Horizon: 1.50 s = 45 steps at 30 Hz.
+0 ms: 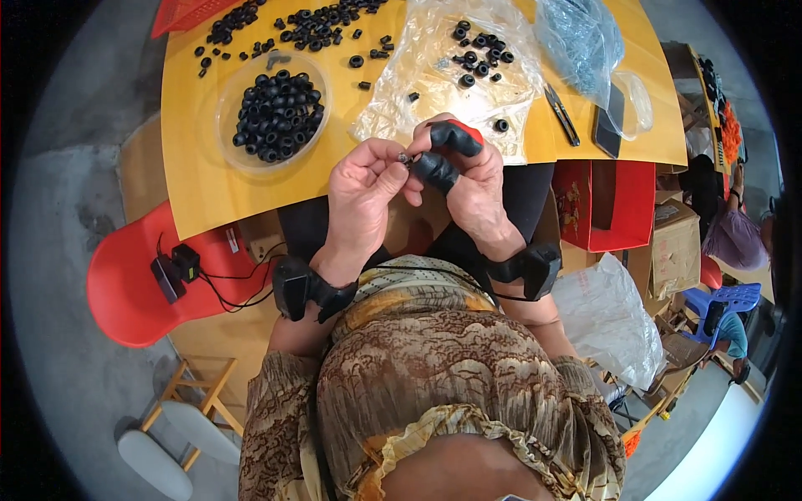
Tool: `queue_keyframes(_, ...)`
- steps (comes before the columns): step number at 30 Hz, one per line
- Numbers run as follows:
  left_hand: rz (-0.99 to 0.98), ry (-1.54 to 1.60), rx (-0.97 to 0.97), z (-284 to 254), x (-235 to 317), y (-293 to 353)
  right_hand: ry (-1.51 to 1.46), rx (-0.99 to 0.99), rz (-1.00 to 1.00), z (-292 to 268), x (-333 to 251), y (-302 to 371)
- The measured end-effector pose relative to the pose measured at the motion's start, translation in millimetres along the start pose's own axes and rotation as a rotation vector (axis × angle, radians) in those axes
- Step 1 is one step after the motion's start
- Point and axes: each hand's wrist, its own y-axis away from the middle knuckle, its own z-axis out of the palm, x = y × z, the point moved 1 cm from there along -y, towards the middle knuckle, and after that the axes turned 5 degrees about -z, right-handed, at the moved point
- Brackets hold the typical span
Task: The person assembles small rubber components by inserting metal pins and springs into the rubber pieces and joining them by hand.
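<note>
Pinching a small dark ring (403, 157) at centre frame, the left hand (361, 196) closes thumb and forefinger on it. Touching it from the right, the right hand (468, 179) has black-sleeved fingertips (454, 136) curled narrow against the same piece. Just above lies a clear plastic bag (434, 79) scattered with black rings; at upper left, a clear bowl (227, 125) full of them sits on the yellow table (192, 184).

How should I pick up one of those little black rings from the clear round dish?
Probably pinch one ring from the top of the heap of black rings, thumb and finger on its outer rim, coming straight down from above. The clear dish is shallow and open on top, and the rings lie loose, piled on each other, so a top one lifts free most easily.
</note>
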Motion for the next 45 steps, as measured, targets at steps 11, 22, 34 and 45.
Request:
queue_keyframes(11,0.043,-0.146,0.022,7,4,4,0.326,-0.046,-0.301,-2,1,7)
queue_keyframes(22,0.091,-0.186,-0.002,15,11,11,0.266,-0.030,-0.352,0,-2,14)
queue_keyframes(34,0.127,-0.171,0.006,21,12,15,0.599,0.010,-0.570,0,-6,17)
queue_keyframes(45,-0.007,-0.105,-0.040,19,14,15,0.407,0.035,-0.427,1,-4,21)
